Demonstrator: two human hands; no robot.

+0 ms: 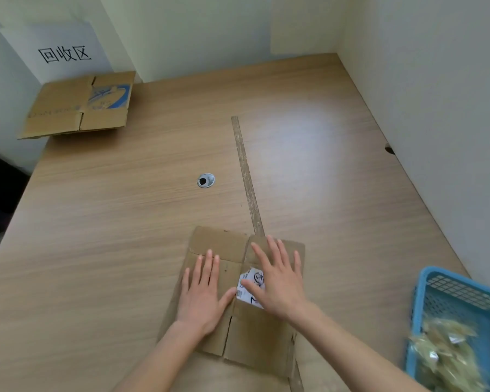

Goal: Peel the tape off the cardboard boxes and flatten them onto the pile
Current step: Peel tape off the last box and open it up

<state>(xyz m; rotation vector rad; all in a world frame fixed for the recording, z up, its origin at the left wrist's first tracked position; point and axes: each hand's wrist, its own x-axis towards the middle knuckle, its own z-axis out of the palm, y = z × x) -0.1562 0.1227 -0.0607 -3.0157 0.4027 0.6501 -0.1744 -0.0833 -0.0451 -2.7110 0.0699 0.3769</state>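
Two hands: flat, fingers straight, gripping nothing.
Left hand: pressed on the flattened cardboard box, left panel.
Right hand: spread over the box's white shipping label.
Box: near table edge.
Pile: far left corner, under the wall sign.
Blue basket: right, holding crumpled tape.

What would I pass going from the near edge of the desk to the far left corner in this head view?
Flattened box under both hands → left hand → round metal cable hole → pile of flattened cardboard → paper sign on the wall.
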